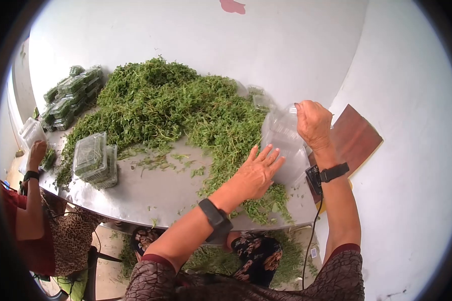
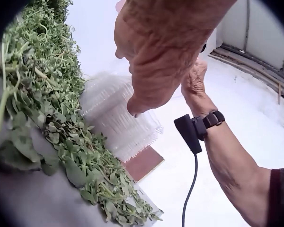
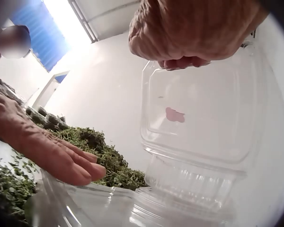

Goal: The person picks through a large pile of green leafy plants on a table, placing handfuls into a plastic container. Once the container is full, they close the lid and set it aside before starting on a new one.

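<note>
My right hand (image 1: pixel 314 123), fingers curled, pinches the edge of a clear plastic clamshell container (image 3: pixel 199 118) whose lid stands raised in the right wrist view. Below it is a stack of nested clear clamshells (image 2: pixel 113 118), ribbed along their edges, at the table's right end. My left hand (image 1: pixel 256 173) has its fingers extended and spread toward this stack, overlapping its left side in the head view. A large heap of leafy green stems (image 1: pixel 160 105) lies to the left, with a strand of it running down under my left hand.
Two filled clamshells (image 1: pixel 90 158) are piled on the metal table (image 1: pixel 150 193). More filled ones (image 1: pixel 73 95) stand at the back left. Another person's hand (image 1: pixel 37 153) is beside a clear box (image 1: pixel 32 131) at far left. A reddish-brown board (image 1: pixel 356 135) leans near the right wall.
</note>
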A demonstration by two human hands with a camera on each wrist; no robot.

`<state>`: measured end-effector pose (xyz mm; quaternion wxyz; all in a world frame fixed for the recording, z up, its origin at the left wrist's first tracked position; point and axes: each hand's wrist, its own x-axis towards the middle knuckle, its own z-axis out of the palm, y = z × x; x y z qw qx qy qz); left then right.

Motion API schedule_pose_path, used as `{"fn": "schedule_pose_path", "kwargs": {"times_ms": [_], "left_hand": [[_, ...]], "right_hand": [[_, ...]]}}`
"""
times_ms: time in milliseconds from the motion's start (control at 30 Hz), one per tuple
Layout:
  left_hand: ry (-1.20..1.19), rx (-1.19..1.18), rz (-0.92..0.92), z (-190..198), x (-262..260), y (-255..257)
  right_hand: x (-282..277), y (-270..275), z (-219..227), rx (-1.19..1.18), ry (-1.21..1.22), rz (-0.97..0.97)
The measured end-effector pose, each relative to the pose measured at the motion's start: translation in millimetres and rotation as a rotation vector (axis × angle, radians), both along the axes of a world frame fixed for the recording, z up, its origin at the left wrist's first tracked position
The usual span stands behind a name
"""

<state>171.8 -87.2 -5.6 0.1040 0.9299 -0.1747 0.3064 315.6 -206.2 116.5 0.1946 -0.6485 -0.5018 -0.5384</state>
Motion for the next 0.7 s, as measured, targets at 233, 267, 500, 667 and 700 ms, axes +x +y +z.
{"fn": "schedule_pose_path", "kwargs": {"times_ms": [233, 267, 500, 667, 700], "left_hand": [[0.067, -0.012, 0.055, -7.4, 16.4, 0.5], [0.077, -0.027, 0.049, -6.8, 16.2, 0.9], [-0.02, -0.452, -0.136, -15.3, -5.6, 1.7], [0.362, -1.175, -0.354, 7.7, -63.7, 1.4], [0.367, -1.355, -0.457, 6.6, -69.0, 1.7]], "right_hand": [[9.2, -15.7, 28.3, 0.235, -0.131, -0.028], [9.2, -18.6, 34.3, 0.347, -0.129, -0.066], [-48.1, -17.4, 20.0, 0.631, 0.144, 0.105], [-104.9, -10.6, -23.1, 0.639, 0.237, 0.2], [-108.3, -9.6, -24.5, 0.65, 0.275, 0.154]]}}
